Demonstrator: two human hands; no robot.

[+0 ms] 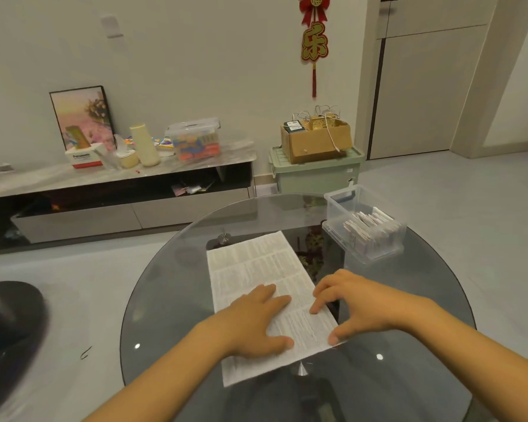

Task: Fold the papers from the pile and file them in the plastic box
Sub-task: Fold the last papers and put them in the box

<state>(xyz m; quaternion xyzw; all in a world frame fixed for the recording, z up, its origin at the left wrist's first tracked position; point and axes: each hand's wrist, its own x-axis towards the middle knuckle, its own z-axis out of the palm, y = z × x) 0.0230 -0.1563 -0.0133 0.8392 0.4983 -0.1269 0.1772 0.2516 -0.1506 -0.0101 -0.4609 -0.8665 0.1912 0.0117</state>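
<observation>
A long printed paper [256,263] lies flat on the round glass table [171,300], running from near me toward the far side. My left hand [253,321] presses flat on its near half, fingers spread. My right hand [357,303] rests on the paper's right edge, fingertips and thumb touching that edge. A clear plastic box [342,205] stands at the table's far right, with several folded papers [369,229] standing inside it. I see no separate pile of papers.
Behind the table runs a low TV cabinet [119,190] with a framed picture, tissue boxes and a clear container on top. A green storage bin [314,175] with a cardboard box on it stands by the wall. A dark chair [9,324] is at my left.
</observation>
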